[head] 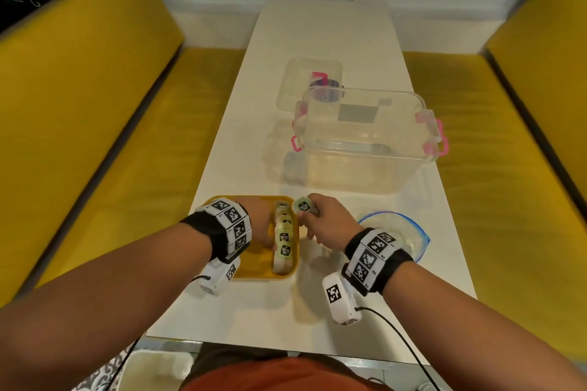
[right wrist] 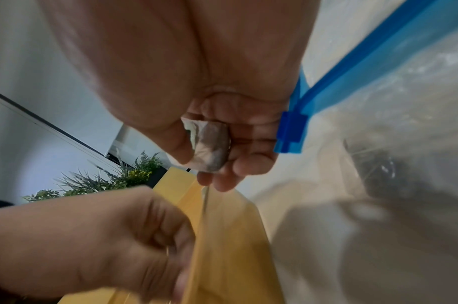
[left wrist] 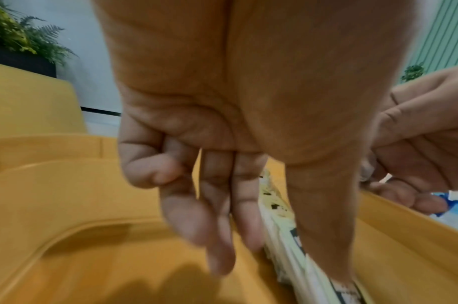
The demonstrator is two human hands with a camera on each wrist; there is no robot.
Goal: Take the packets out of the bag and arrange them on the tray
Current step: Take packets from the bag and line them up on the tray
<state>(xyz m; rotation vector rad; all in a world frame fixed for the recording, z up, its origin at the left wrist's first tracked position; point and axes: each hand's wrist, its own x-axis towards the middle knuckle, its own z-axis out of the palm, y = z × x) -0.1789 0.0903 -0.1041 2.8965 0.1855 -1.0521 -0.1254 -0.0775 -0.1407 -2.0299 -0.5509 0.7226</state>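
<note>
A packet [head: 302, 206] is being pinched by the right hand [head: 324, 220] beside the yellow tray [head: 254, 267]. The row of packets [head: 283, 241] (standing on edge) is being steadied by the left hand [head: 259, 225], fingers nearly straight.

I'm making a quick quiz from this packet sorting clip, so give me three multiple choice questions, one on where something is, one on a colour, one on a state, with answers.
1. Where does the row of packets lie?
A. along the tray's right side
B. in the clear bin
C. on the bench

2. What colour is the tray?
A. blue
B. yellow
C. pink

3. What is the right hand doing?
A. lying flat on the table
B. pinching one packet
C. gripping the bin's handle

Answers: 1 A, the head view shows the row against the right rim. 2 B, yellow in every view. 3 B, thumb and fingers pinch a packet near the tray's far right corner.
</note>
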